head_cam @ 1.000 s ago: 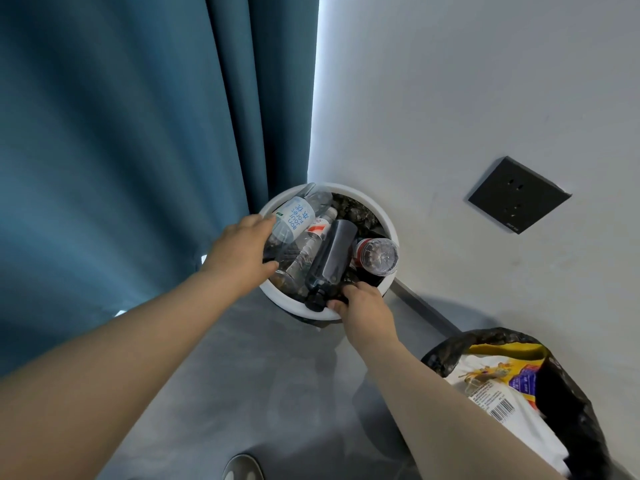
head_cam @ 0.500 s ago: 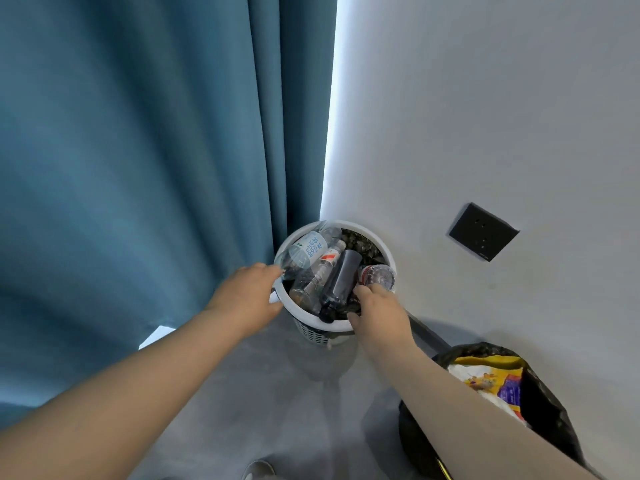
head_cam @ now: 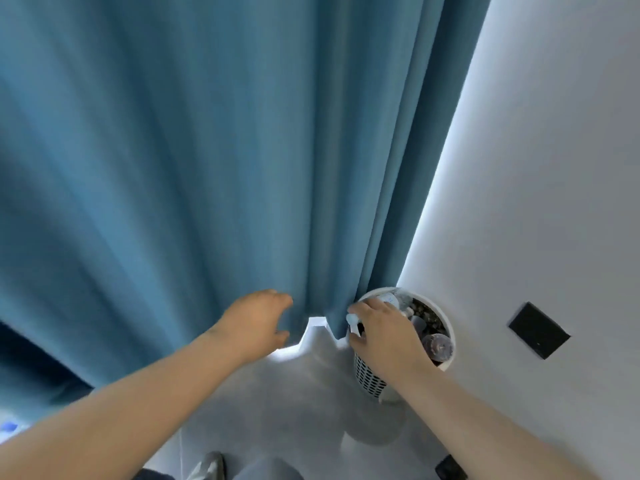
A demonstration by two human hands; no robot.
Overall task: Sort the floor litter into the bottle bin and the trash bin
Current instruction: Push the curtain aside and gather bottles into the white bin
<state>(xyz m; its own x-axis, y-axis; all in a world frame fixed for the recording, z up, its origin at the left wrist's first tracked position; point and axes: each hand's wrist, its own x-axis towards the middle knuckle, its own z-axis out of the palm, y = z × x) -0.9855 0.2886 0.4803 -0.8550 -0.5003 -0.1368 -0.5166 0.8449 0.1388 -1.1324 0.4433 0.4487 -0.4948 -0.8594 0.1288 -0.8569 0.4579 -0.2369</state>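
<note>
The round white perforated plastic bottle bin is gripped at its rim by the curled fingers of the right hand. The left hand is held beside the blue fabric curtain, fingers loose and empty.

A teal-blue curtain is hanging in long folds, filling the view from 9 o'clock round to 1 o'clock. A white wall is running down the 3 o'clock side, and a strip of daylight is glowing along the curtain's edge. A black socket plate is sitting on that wall at 4 o'clock. Grey floor is spreading out at 6 o'clock, and a shoe tip is poking in at the bottom edge.
</note>
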